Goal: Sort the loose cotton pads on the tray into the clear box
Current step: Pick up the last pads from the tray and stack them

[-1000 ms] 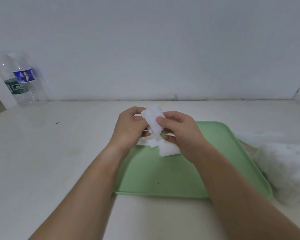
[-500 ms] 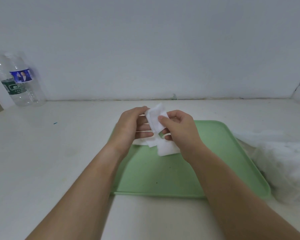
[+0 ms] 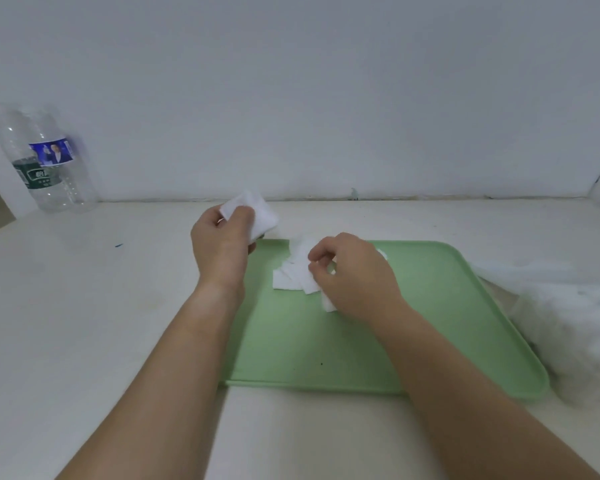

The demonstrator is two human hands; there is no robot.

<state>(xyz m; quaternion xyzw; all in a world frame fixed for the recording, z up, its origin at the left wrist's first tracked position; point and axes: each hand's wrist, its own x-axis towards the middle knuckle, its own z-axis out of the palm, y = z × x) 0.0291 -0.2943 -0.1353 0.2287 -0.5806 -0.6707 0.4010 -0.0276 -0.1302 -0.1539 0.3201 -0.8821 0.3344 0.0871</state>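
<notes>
Two bare arms are reaching out from the bottom, over a pale counter. A green tray is lying flat on the counter, right in front of the person. Its near half is showing only a few tiny dark specks.

To the right of the tray, just beside its edge, the clear box is sitting on the counter. It is looking full of soft white cotton, and it is too blurry to pick out single pads inside.

Farther up the tray, the loose pads are lying in a small messy pile, some on top of others. The right hand is resting on this pile. Its fingers are curling down and its fingertips are pinching one of the pads.

The left hand is hovering over the far left corner of the tray, a little above the counter. It is gripping a small stack of pads, with the white squares sticking out past the fingers.

A tiny blue-green mark is showing on the counter to the left.

Far off on the left, a clear plastic bottle is standing upright against the wall. Its label is showing a blue band with a little picture and a dark green band with white writing. The writing is too small to read. The wall behind everything is plain and white.
</notes>
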